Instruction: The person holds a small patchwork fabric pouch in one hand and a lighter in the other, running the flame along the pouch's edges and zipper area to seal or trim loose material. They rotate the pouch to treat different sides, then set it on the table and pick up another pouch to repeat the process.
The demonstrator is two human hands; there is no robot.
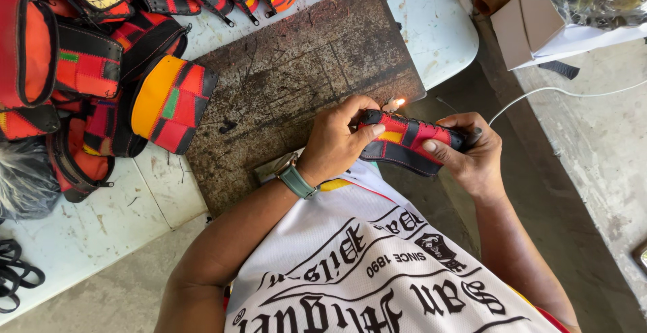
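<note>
Hands: left hand (pixel 333 143) and right hand (pixel 472 154) both grip one pouch (pixel 404 141)
Flame: lighter flame (pixel 399 102) singeing its edge
Done: pile of pouches (pixel 101 70) on the table (pixel 431 16)

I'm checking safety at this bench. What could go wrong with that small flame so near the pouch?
The flame burns right at the edge of the red and black pouch, so the fabric might scorch. The left hand has fingers close beside the flame and could get burned. The right hand sits farther off.
</note>
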